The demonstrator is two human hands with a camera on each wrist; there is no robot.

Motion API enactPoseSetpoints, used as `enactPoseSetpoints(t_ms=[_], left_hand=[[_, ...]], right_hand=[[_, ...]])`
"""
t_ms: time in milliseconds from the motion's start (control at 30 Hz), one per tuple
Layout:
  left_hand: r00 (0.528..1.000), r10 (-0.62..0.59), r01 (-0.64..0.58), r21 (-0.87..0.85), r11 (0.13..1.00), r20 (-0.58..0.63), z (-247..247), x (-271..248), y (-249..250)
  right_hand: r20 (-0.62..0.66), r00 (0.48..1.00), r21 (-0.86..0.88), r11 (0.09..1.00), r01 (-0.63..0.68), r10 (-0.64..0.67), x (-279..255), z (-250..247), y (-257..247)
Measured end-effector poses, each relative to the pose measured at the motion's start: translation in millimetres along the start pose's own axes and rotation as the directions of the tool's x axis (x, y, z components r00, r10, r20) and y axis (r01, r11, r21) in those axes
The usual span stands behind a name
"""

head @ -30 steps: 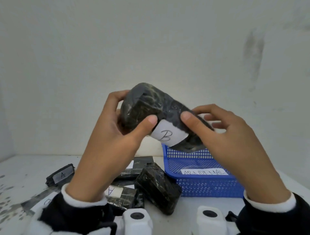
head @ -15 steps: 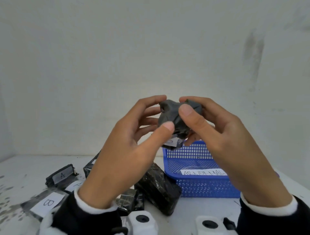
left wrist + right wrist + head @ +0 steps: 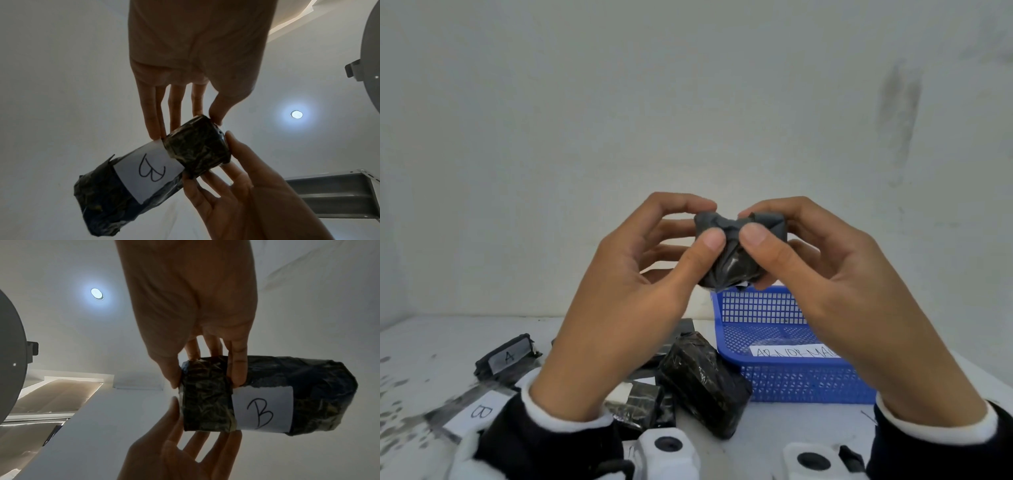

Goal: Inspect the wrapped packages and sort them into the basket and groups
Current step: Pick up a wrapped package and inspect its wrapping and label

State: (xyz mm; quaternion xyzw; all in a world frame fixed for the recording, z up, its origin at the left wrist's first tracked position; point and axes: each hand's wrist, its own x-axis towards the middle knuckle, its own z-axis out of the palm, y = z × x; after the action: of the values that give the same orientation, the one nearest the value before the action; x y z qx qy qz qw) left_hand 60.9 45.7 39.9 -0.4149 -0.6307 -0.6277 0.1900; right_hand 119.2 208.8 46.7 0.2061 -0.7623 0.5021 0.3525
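A black plastic-wrapped package (image 3: 736,260) with a white label marked B is held in the air, one end toward me. My left hand (image 3: 707,222) pinches its left side between thumb and fingers. My right hand (image 3: 751,224) pinches its right side the same way. In the left wrist view the package (image 3: 131,186) stretches away from my left hand (image 3: 185,125), its B label facing down. The right wrist view shows my right hand (image 3: 205,378) gripping the near end of the package (image 3: 308,386). The blue basket (image 3: 791,380) stands on the table below, right of centre.
Several wrapped packages lie left of the basket: one marked A (image 3: 506,356), a flat one marked B (image 3: 479,411), a bulky black one (image 3: 702,377) against the basket, and a small one (image 3: 633,401). A white wall closes the back.
The package has turned from lying sideways with its B label toward me to end-on with the label underneath. Both hands have shifted closer together on its near end.
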Motion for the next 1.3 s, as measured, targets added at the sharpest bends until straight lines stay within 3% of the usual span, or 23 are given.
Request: enactPoseSetpoints(t_ms=[100,267,333,567,733,833,1067,1300], left_hand=[[0.997,-0.048,0.048,-0.005,0.999,-0.061,0.9,-0.7,1.6],[0.951,-0.308,0.307,-0.031,0.951,-0.036,0.4,-2.1,-1.3],[0.934,-0.351,0.348,-0.064,0.935,-0.059,0.8,-1.3,-2.1],[0.943,-0.33,0.324,-0.093,0.941,-0.052,1.7,-1.0,1.2],[0.976,-0.213,0.214,0.014,0.977,-0.057,1.0,-1.5,1.4],[0.977,-0.212,0.213,0.041,0.976,-0.015,-0.5,-2.1,2.1],[0.981,-0.189,0.191,0.124,0.974,-0.03,2.3,-2.8,2.9],[0.977,-0.214,0.214,0.141,0.967,-0.017,4.6,-2.6,4.3]], right_hand=[[0.023,1.0,-0.019,1.0,0.012,-0.012,-0.1,1.0,-0.9],[0.014,0.999,-0.048,0.998,0.043,-0.043,-1.1,6.4,5.2],[0.033,0.999,-0.062,0.998,0.021,-0.019,-1.1,5.5,6.7],[0.026,1.0,-0.036,0.999,-0.011,0.012,-1.0,0.2,1.0],[-0.035,0.993,-0.026,0.993,-0.116,0.115,-0.4,0.2,6.8],[-0.034,0.987,-0.031,0.987,-0.157,0.156,1.1,-1.2,6.7],[-0.006,0.996,-0.149,0.985,-0.086,0.086,1.1,-0.1,4.8],[-0.046,0.995,-0.19,0.977,-0.101,0.093,1.4,-0.3,5.7]])
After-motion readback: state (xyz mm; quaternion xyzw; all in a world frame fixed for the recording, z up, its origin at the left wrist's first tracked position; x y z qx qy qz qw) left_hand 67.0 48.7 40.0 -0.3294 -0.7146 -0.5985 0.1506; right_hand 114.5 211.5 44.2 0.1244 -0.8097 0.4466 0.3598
